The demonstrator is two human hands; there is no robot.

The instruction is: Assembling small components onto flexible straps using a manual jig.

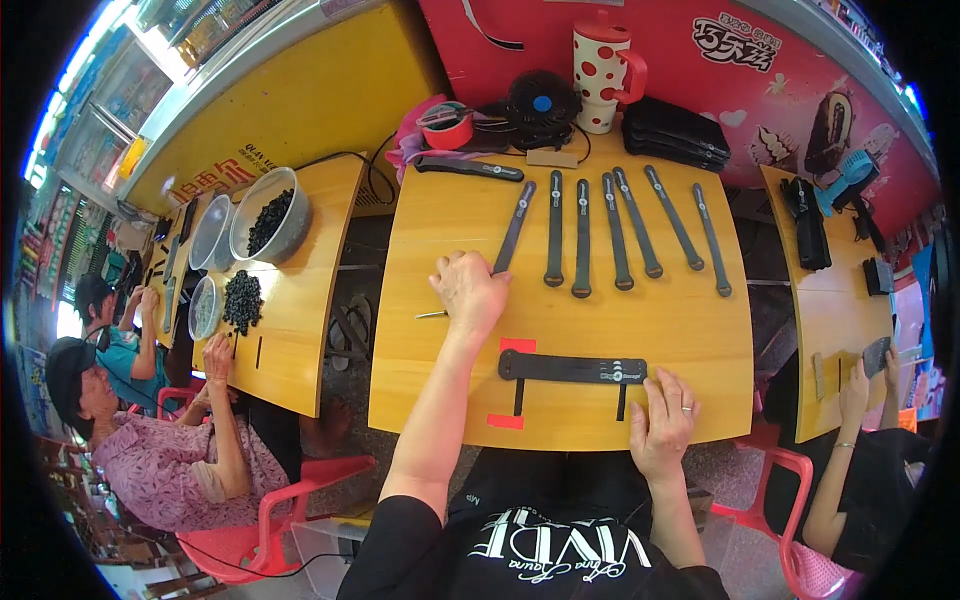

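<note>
My left hand (pixel 467 290) is closed at the lower end of a black strap (pixel 516 222), which slants away from me over the yellow table. A thin metal piece (pixel 432 315) pokes out beside that hand; most of it is hidden. Crosswise near the front edge lies a wider black strap (pixel 570 368) with pale print, between red tape marks (pixel 518 346) at its left end. Two narrow black strips (pixel 621 403) stick out beneath it. My right hand (pixel 662 425) rests at its right end, fingertips touching it and fingers loosely apart.
Several black straps (pixel 583 238) lie in a row toward the back. Behind them stand a spotted tumbler (pixel 601 80), a small fan (pixel 543 105) and black pouches (pixel 675 133). At the left table (pixel 300 300), co-workers sit near bowls (pixel 271 215) of black parts; another person works at right.
</note>
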